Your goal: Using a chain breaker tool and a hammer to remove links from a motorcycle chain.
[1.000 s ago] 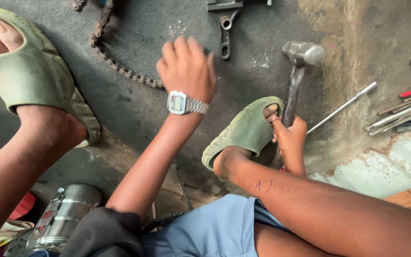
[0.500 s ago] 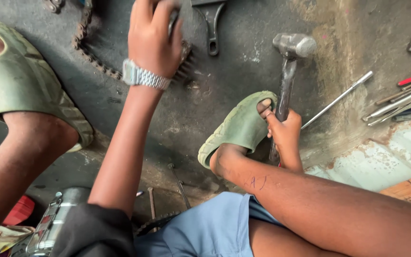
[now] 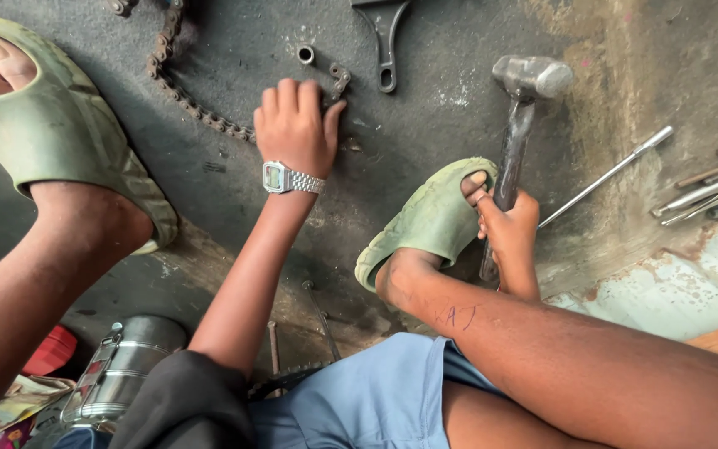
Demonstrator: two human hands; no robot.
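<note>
A person sits low over a stained, grey concrete workshop floor (image 3: 209,179), seen from the head camera, with a paler, rust-marked patch of floor at the right. The left hand (image 3: 295,126) lies palm down, fingers together and slightly curled, on the end of a greasy steel roller chain (image 3: 178,90) that curves away toward the upper left; whether the fingers pinch the chain cannot be told. A silver metal wristwatch (image 3: 291,178) sits on that wrist. The right hand (image 3: 509,230) is clamped around the dark handle of a steel-headed hammer (image 3: 522,116), which stands nearly upright with its head away from the person, just beside an olive-green foam slide sandal (image 3: 434,216) on the right foot. A matching sandal (image 3: 51,133) is on the left foot. A dark metal wrench-like tool (image 3: 386,37) and a small metal ring (image 3: 306,55) lie beyond the chain; a long steel rod (image 3: 607,176) and a cluster of slim hand tools (image 3: 712,187) lie at right. Half a second earlier the left hand reached farther up the chain; it has since drawn back, while the hammer grip is unchanged.
</note>
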